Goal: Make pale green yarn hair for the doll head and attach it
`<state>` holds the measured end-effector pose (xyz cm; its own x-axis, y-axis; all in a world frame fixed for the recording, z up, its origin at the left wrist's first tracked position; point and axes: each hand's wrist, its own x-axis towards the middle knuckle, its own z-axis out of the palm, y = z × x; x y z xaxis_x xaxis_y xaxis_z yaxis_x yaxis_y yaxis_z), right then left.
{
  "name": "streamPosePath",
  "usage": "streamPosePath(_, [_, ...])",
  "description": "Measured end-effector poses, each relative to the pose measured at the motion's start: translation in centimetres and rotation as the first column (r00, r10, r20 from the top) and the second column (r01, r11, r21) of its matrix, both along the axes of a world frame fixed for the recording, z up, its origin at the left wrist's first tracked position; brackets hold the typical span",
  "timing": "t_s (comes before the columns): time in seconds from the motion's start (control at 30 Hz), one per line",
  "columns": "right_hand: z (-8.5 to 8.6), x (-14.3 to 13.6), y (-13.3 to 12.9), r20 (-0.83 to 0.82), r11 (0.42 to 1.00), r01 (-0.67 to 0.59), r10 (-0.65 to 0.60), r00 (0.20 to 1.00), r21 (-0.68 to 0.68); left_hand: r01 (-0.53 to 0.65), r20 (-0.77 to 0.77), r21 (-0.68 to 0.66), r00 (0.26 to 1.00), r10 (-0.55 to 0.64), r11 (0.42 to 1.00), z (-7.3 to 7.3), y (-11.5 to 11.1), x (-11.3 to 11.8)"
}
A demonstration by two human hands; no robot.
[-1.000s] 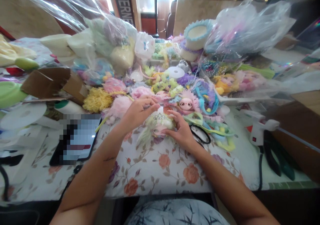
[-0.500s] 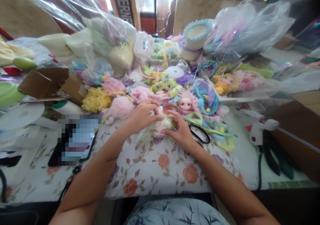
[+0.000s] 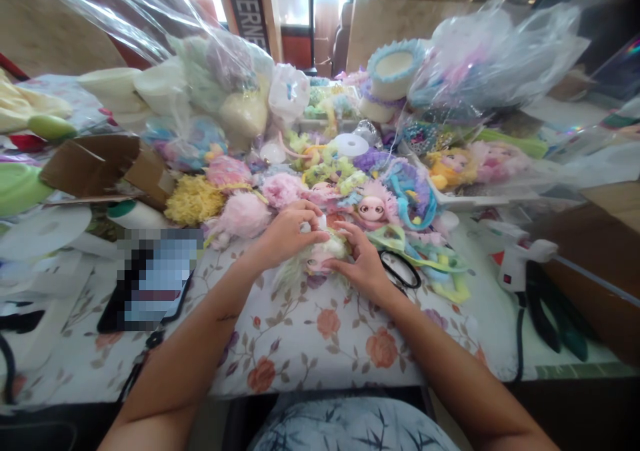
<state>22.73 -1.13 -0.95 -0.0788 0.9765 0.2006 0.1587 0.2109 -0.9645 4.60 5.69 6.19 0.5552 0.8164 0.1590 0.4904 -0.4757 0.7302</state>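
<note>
A doll head [image 3: 316, 262] with pale green-white hair lies on the floral tablecloth [image 3: 295, 331] in front of me. My right hand [image 3: 359, 257] grips its right side, thumb by the face and fingers curled over the top. From the upper left, my left hand [image 3: 293, 234] pinches at the hair on its crown. Between the fingertips shows a small white piece [image 3: 323, 222], too small to name. Just beyond my right hand rests another doll head [image 3: 372, 209] with pink hair. A black oval ring [image 3: 401, 269] lies beside my right wrist.
Fluffy pink yarn [image 3: 245, 212] and yellow yarn [image 3: 194, 199] are heaped behind my left hand. To the left are a phone [image 3: 160, 284] and an open cardboard box [image 3: 100, 164]. A white glue gun [image 3: 515, 257] stands at right, near a tray of dolls [image 3: 470, 201].
Almost nothing differs. My left fingers have shifted very slightly at the crown, and the doll head stays in place under both hands.
</note>
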Motion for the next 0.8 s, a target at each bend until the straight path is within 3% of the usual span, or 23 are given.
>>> streamPosePath(0.37, [0.1,0.0,-0.1,0.009,1.0,0.004,-0.004,1.0,-0.006,0.033,-0.045,0.061,0.999,-0.03,0.998,0.8,0.5,-1.2])
streamPosePath(0.67, [0.1,-0.1,0.0,0.006,1.0,0.001,-0.001,1.0,-0.005,0.088,-0.038,0.039,0.996,-0.087,0.995,0.4,0.5,-0.9])
streamPosePath(0.8, [0.0,0.0,0.0,-0.018,1.0,-0.002,0.002,1.0,-0.004,0.005,0.059,0.017,0.998,-0.006,1.0,-0.1,0.7,-1.5])
